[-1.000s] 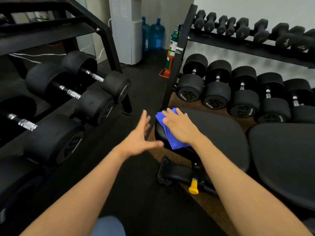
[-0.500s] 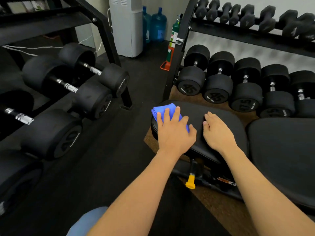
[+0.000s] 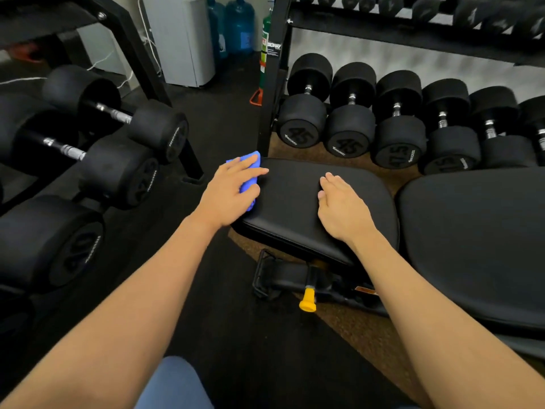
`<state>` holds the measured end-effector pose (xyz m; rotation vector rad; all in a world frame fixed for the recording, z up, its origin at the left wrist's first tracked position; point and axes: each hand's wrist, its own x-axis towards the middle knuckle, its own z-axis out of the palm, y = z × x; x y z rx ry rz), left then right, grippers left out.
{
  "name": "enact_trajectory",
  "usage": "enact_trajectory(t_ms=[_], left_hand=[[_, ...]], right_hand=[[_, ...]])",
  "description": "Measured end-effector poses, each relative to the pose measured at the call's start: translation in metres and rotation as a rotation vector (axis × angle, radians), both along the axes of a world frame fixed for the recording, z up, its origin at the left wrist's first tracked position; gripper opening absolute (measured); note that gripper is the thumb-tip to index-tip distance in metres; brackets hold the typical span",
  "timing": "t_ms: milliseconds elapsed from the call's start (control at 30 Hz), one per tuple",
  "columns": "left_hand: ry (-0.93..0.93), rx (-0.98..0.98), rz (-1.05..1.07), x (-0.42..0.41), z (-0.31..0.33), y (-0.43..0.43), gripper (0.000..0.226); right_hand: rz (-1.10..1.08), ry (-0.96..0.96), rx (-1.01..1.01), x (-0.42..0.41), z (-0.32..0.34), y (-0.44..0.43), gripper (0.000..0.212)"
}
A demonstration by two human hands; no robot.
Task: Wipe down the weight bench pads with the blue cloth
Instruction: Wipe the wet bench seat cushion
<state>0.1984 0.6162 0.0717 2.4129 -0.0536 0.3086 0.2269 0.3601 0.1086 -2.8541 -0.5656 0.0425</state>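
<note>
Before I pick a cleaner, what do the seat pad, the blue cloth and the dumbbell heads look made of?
Seat pad: black vinyl or faux leather, likely; smooth with a soft sheen. Blue cloth: soft fabric, perhaps microfibre; matte, bunched under the left hand. Dumbbell heads: probably rubber or urethane; matte black, moulded numbers.

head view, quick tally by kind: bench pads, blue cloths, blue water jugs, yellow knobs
bench pads: 2 (small pad, large pad)
blue cloth: 1
blue water jugs: 2 (left jug, right jug)
yellow knob: 1
total: 6
</note>
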Motion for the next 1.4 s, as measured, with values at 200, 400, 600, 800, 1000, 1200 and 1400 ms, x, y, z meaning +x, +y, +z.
enact_trajectory(t_ms=[200,400,600,800,1000,1200,1400], left_hand=[[0.128,0.318,0.322,-0.044,0.02,-0.104,0.065],[0.363,-0.118,0.071,-0.008,0.05,-0.167,0.069],[0.167,0.34,-0.069,0.003,0.038,-0.09,0.051],[0.114,0.499,-0.244,0.015,0.023,-0.071,0.059],[-0.068,0.447,-0.304,0.012,0.027,-0.086,0.061],[-0.143,0.522,-0.057,-0.004,0.013,-0.105,0.059],[0.185,0.747,0.012,0.037,0.045,-0.124,0.066]], right_hand=[[-0.159,0.154,0.482,0.002,0.011,-0.014,0.044],[-0.465,0.041,0.987,-0.024,0.022,-0.034,0.038],[-0.309,0.002,0.288,-0.077,0.008,-0.024,0.076],[-0.244,0.224,0.275,-0.05,0.019,-0.031,0.075],[-0.191,0.377,0.313,-0.031,0.037,-0.072,0.057],[-0.252,0.391,0.413,-0.01,0.035,-0.069,0.057],[-0.323,0.272,0.305,0.036,0.054,-0.054,0.047]])
